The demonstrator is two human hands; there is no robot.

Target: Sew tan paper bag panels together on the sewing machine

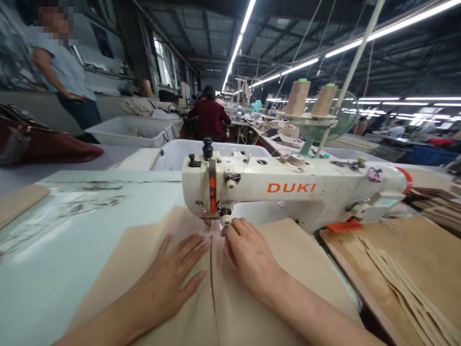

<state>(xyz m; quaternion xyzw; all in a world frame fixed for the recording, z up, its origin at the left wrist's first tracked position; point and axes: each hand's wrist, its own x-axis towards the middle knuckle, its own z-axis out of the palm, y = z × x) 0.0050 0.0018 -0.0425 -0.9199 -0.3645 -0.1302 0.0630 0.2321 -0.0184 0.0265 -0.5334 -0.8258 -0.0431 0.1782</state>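
Tan sheet material, fabric or leather, lies spread across the sewing machine's bed, with a dark narrow slit or seam line running toward the needle area. My left hand rests flat on the sheet left of this line, fingers spread. On the other side, my right hand is closed, its fingers curled down close to the presser foot. What its fingertips pinch, if anything, is hidden. The white sewing machine, lettered DUKI, stands right above both hands. Its needle and presser foot come down just beyond my left fingertips.
A wooden board with thin tan strips lies at the right. Two thread cones stand behind the machine. White bins are beyond the pale green tabletop. One person stands at left; another sits ahead.
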